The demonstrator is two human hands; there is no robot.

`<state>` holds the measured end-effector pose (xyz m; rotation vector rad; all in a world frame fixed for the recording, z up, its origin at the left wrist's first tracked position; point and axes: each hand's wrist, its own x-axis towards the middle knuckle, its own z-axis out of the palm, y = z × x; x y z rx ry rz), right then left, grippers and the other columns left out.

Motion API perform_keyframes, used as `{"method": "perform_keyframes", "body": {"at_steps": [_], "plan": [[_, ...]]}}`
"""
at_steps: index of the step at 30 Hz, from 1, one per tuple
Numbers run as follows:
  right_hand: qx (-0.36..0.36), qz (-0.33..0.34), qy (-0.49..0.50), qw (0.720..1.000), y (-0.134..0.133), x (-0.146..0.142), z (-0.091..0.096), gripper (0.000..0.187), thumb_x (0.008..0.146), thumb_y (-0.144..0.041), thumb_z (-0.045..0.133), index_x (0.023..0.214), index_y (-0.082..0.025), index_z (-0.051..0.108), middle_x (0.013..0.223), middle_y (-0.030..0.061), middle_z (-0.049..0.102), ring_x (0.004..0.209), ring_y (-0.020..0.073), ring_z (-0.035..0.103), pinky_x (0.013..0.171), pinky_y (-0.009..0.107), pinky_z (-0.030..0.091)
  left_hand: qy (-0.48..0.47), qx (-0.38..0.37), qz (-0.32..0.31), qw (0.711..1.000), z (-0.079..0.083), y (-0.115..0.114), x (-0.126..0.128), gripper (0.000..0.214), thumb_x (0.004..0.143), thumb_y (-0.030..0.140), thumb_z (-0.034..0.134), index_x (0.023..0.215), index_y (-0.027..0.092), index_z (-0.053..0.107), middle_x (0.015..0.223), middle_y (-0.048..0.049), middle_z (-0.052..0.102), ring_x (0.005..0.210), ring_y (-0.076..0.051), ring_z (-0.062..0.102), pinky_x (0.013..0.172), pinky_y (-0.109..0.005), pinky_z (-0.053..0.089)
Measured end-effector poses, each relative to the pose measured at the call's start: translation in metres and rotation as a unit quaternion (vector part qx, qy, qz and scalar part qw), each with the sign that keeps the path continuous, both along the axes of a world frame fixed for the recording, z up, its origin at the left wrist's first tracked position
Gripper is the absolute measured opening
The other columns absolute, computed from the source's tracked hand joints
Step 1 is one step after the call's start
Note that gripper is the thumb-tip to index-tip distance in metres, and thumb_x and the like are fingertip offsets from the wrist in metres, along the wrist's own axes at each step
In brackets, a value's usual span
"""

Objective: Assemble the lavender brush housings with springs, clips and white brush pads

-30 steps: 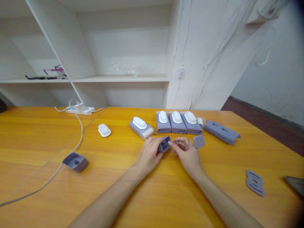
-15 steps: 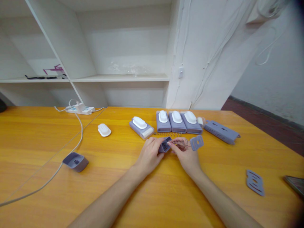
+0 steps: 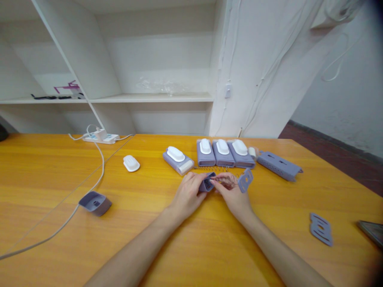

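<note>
Left hand [image 3: 188, 192]: fingers gripping the purple housing [image 3: 209, 184], centre of frame; best held steady.
Right hand [image 3: 235, 196]: fingers pinching coiled wire [image 3: 222, 179] at the opening; I'd keep it untangled, minding the slotted plate [image 3: 243, 185].

1 hollow purple-grey plastic housing [image 3: 206, 185] is tipped, mouth rightward; 1 thin coiled metal spring [image 3: 224, 180] runs toward 1 tilted purple-grey plate [image 3: 242, 183].

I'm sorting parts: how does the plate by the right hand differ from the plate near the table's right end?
The near plate, by the right hand, is tilted up; the far plate lies flat. The near plate appears smaller, the far plate larger. Both are purplish grey with cut-outs.
</note>
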<state>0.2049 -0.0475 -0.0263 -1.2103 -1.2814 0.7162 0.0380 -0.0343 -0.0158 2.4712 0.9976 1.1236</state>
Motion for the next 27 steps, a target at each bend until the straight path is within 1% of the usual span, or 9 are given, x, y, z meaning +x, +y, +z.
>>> {"method": "perform_keyframes", "body": {"at_steps": [5,10,13,16,19,21,24,26,27], "plan": [[-0.010,0.012,0.005,1.000,-0.002,-0.001,0.004,0.024,0.070,-0.040,0.069,0.080,-0.021,0.058,0.078,0.0032,0.067,0.067,0.0187,0.064,0.056,0.029,0.052,0.007,-0.001,0.001,1.000,-0.001,-0.001,0.001,0.046,0.075,0.012,0.059,0.119,0.020,0.048,0.101,-0.0060,0.060,0.092,-0.019,0.051,0.082,-0.034,0.045],[-0.042,0.032,0.002,0.999,-0.004,-0.004,0.010,0.019,0.070,-0.036,0.068,0.077,-0.022,0.057,0.070,-0.0012,0.065,0.053,0.0153,0.061,0.051,0.027,0.051,0.006,-0.005,0.008,1.000,-0.001,-0.004,0.003,0.040,0.077,0.018,0.060,0.116,0.019,0.049,0.098,-0.0057,0.061,0.089,-0.019,0.052,0.078,-0.032,0.046],[-0.056,0.032,-0.006,0.998,-0.004,-0.004,0.011,0.018,0.069,-0.036,0.068,0.077,-0.023,0.057,0.068,-0.0027,0.064,0.047,0.0144,0.059,0.046,0.026,0.049,0.010,-0.004,0.006,1.000,0.000,-0.004,0.003,0.039,0.076,0.017,0.060,0.114,0.020,0.050,0.099,-0.0055,0.062,0.090,-0.019,0.052,0.079,-0.032,0.046],[-0.063,0.032,-0.006,0.998,-0.005,-0.004,0.010,0.020,0.069,-0.037,0.067,0.079,-0.024,0.057,0.065,-0.0034,0.064,0.041,0.0136,0.056,0.041,0.026,0.047,0.018,0.004,-0.002,1.000,0.001,-0.005,0.003,0.042,0.075,0.013,0.059,0.115,0.021,0.049,0.101,-0.0057,0.061,0.091,-0.019,0.052,0.079,-0.033,0.046],[-0.069,0.026,-0.005,0.997,-0.005,-0.004,0.012,0.022,0.069,-0.039,0.067,0.079,-0.023,0.056,0.065,-0.0027,0.065,0.039,0.0127,0.055,0.040,0.025,0.045,0.009,-0.003,0.014,1.000,0.002,-0.004,0.004,0.043,0.073,0.012,0.060,0.113,0.021,0.051,0.098,-0.0056,0.061,0.091,-0.020,0.053,0.079,-0.033,0.047],[-0.076,0.015,-0.004,0.997,-0.004,-0.005,0.014,0.023,0.068,-0.040,0.067,0.078,-0.022,0.056,0.069,-0.0011,0.066,0.039,0.0122,0.055,0.039,0.025,0.045,-0.010,-0.020,0.039,0.999,0.003,-0.004,0.006,0.040,0.072,0.013,0.060,0.110,0.021,0.053,0.096,-0.0052,0.062,0.090,-0.020,0.054,0.079,-0.034,0.047],[-0.058,0.004,0.026,0.998,-0.003,-0.006,0.014,0.032,0.067,-0.040,0.069,0.088,-0.021,0.056,0.081,0.0029,0.068,0.050,0.0138,0.059,0.046,0.026,0.049,-0.058,-0.058,0.060,0.995,0.004,-0.003,0.008,0.035,0.071,0.017,0.063,0.105,0.021,0.056,0.096,-0.0045,0.063,0.090,-0.020,0.056,0.081,-0.035,0.046],[-0.029,-0.008,0.025,0.999,-0.002,-0.006,0.012,0.042,0.065,-0.039,0.072,0.097,-0.020,0.054,0.091,0.0051,0.066,0.055,0.0133,0.060,0.050,0.026,0.051,-0.118,-0.113,0.058,0.985,0.003,-0.003,0.010,0.034,0.071,0.021,0.065,0.103,0.020,0.056,0.097,-0.0049,0.064,0.090,-0.020,0.059,0.082,-0.035,0.047],[-0.013,-0.018,0.013,1.000,-0.002,-0.005,0.010,0.045,0.064,-0.039,0.072,0.101,-0.020,0.054,0.095,0.0059,0.065,0.055,0.0124,0.059,0.050,0.026,0.050,-0.156,-0.151,0.055,0.975,0.003,-0.003,0.011,0.035,0.070,0.024,0.067,0.103,0.019,0.056,0.097,-0.0055,0.064,0.089,-0.019,0.060,0.081,-0.034,0.047]]}}
